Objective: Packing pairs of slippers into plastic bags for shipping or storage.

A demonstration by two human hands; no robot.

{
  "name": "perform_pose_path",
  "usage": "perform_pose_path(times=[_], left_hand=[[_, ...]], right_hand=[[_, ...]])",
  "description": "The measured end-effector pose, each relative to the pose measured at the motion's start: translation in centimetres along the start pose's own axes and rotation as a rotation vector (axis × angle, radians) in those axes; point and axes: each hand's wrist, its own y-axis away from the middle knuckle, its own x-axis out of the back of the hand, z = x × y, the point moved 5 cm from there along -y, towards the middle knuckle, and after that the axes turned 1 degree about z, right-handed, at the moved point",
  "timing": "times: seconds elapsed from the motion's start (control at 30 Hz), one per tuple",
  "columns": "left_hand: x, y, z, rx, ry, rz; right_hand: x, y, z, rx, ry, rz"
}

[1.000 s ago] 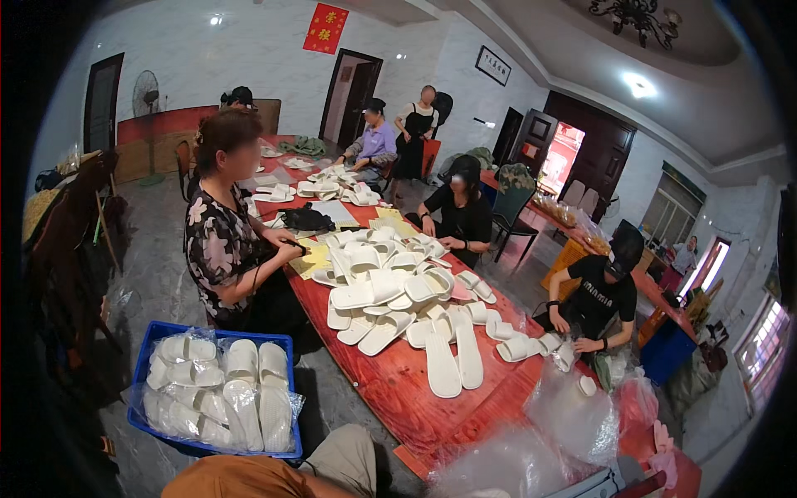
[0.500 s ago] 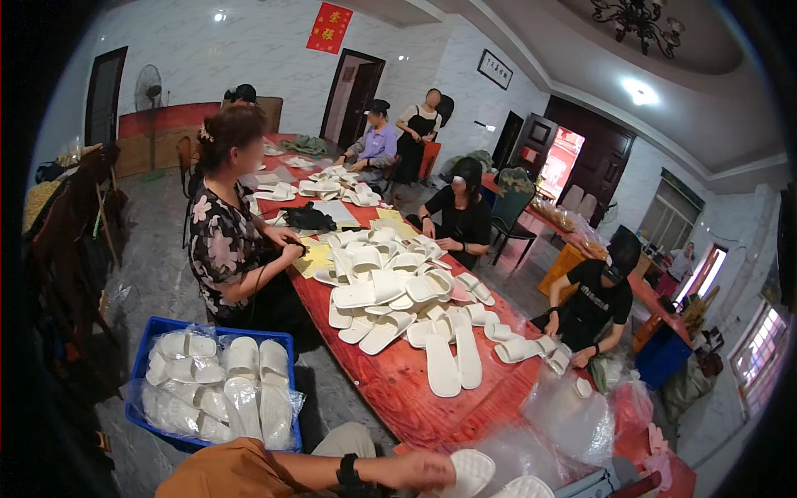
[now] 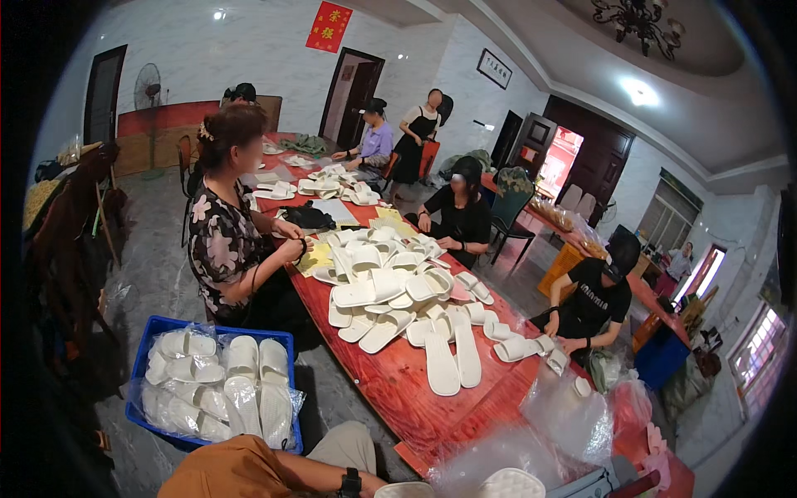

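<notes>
Bagged slippers (image 3: 274, 365) lie in a blue crate (image 3: 162, 436); many loose slippers (image 3: 365, 292), not yet bagged, are heaped on a red table (image 3: 398, 378). The left hand (image 3: 372, 485), cropped beside bare slippers (image 3: 513, 481), has a grip I cannot tell; the right hand is unseen.

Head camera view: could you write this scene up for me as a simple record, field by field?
Left hand: mostly cut off by the lower edge, beyond a black watch; grip unclear
Right hand: out of view
Nearest things: two white slippers, partly cut off by the lower edge
Table: red, bearing a slipper pile and clear plastic
Left of table: blue crate of bagged slippers
Co-workers: person in flowered top, others around
</notes>
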Motion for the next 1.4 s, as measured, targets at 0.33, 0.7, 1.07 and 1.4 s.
perform_pose_path(times=[0.33,0.7,1.07,1.4], left_hand=[[-6.5,-0.8,3.9,-0.204,0.914,-0.034],[-5.3,-1.1,1.0,0.142,0.637,0.533],[2.6,-3.0,2.2,0.055,0.428,0.688],[4.6,-8.6,-6.1,0.229,0.233,0.623]], right_hand=[[-2.9,-3.6,-2.1,0.011,-0.107,0.031],[-1.8,-1.9,-3.8,-0.103,-0.174,0.257],[6.7,3.6,0.0,-0.344,-0.126,0.329],[10.9,1.8,6.5,-0.195,0.813,0.193]])
